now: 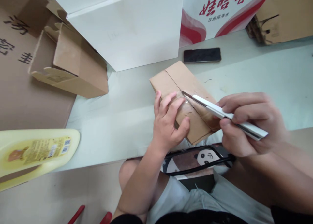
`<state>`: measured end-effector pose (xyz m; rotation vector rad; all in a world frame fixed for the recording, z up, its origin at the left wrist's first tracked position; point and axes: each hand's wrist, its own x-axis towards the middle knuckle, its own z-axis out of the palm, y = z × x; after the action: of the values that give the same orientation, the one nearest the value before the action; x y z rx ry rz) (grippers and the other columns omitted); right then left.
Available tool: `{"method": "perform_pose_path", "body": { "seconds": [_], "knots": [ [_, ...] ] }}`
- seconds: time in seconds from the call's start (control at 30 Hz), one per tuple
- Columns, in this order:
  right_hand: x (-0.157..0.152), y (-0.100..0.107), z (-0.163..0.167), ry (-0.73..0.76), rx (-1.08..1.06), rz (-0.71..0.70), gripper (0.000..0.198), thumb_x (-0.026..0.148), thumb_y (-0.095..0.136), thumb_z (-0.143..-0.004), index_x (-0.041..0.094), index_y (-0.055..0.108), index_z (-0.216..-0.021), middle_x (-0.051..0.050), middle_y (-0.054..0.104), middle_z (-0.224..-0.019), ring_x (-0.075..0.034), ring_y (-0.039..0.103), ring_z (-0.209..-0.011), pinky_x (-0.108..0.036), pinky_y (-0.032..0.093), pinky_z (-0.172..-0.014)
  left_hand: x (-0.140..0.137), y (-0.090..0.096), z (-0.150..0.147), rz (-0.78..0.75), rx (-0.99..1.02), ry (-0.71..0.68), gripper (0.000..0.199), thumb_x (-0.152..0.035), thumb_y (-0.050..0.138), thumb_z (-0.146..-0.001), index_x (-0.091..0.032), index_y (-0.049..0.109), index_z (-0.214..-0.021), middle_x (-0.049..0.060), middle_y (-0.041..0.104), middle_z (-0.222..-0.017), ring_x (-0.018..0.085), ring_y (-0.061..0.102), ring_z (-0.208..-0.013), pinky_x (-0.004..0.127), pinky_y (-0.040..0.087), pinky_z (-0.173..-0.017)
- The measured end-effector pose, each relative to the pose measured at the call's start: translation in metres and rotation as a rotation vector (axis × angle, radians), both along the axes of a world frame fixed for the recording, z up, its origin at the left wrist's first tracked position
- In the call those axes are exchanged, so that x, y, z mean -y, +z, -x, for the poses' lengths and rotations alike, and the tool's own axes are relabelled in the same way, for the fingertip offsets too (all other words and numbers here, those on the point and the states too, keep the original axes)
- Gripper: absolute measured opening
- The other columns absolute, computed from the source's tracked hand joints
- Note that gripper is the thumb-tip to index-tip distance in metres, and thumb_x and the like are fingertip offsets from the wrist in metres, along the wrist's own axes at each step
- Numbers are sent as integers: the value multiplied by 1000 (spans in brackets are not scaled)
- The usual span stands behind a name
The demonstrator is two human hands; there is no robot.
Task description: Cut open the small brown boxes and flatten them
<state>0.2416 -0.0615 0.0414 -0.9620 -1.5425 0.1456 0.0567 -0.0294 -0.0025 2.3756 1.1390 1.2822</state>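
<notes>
A small closed cardboard box [179, 73] lies on the table with a lengthwise seam and clear tape across its top face. My left hand [167, 123] rests on that face, fingers spread and thumb apart, its fingertips close to the tape. In my right hand [249, 119] is a utility knife [220, 111] with a white handle, gripped between thumb and fingers. The dark blade points left, and its tip meets the box beside the seam, just past my left fingertips.
Beyond the box lies a black phone [202, 55], with a large white box [132, 32] behind it. An open cardboard carton [83, 67] stands left, near a yellow bottle [49, 152]. A red-and-white carton [220, 19] and brown cardboard [290, 15] are at the back right. The table's [117, 129] near edge is by my knees.
</notes>
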Motion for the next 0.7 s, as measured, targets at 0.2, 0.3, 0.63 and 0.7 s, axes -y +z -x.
{"method": "perform_pose_path", "body": {
  "seconds": [0.2, 0.3, 0.63, 0.7],
  "knots": [
    [-6, -7, -4, 28, 19, -129, 20, 7, 65, -73, 20, 51, -71, 1, 60, -76, -14, 67, -68, -31, 55, -56, 0, 1, 1, -2, -28, 13, 42, -51, 42, -105, -22, 56, -132, 13, 62, -138, 29, 60, -135, 58, 23, -133],
    [-10, -8, -5, 34, 8, -151, 20, 9, 67, -71, 20, 51, -71, 2, 58, -72, -13, 65, -63, -28, 52, -50, 0, 1, 1, -1, -37, 17, 42, -51, 42, -104, -22, 56, -132, 13, 62, -139, 29, 60, -135, 57, 25, -133],
    [-7, -4, -4, 53, -77, -123, 26, 8, 66, -67, 21, 44, -65, 2, 59, -70, -10, 60, -56, -25, 49, -45, 0, 3, 2, 0, -55, 13, 42, -50, 43, -104, -23, 55, -133, 12, 64, -136, 28, 60, -135, 57, 25, -133],
    [-7, -4, -4, 75, -90, -127, 27, 8, 66, -67, 22, 42, -65, 2, 57, -71, -10, 59, -54, -24, 48, -43, 0, 3, 2, -4, -38, 8, 41, -49, 43, -104, -22, 56, -133, 13, 64, -135, 27, 60, -135, 56, 25, -133]
  ]
}}
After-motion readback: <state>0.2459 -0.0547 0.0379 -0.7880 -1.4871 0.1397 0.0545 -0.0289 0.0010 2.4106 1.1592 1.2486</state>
